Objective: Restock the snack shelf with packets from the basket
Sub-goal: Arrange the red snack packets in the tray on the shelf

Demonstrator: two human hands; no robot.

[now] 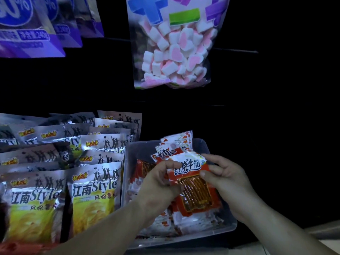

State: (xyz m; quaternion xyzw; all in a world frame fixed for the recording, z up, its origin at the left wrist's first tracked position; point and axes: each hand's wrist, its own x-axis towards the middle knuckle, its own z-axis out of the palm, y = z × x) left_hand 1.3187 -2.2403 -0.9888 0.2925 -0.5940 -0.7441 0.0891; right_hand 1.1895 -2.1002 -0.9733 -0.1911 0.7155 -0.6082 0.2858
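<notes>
A clear plastic bin (228, 229) on the shelf holds several red and white snack packets (184, 144). Over it, both my hands hold one red and white packet (195, 184) with brown sticks showing through its window. My left hand (160, 183) pinches the packet's upper left edge. My right hand (224, 177) grips its right edge with thumb on the front and fingers behind the top corner. Other packets stand upright at the back of the bin, and more lie flat under the held one.
Rows of silver and yellow chip bags (92, 192) stand left of the bin. A marshmallow bag (173, 50) hangs above, and purple bags (31, 30) hang at upper left. The right side of the shelf is dark.
</notes>
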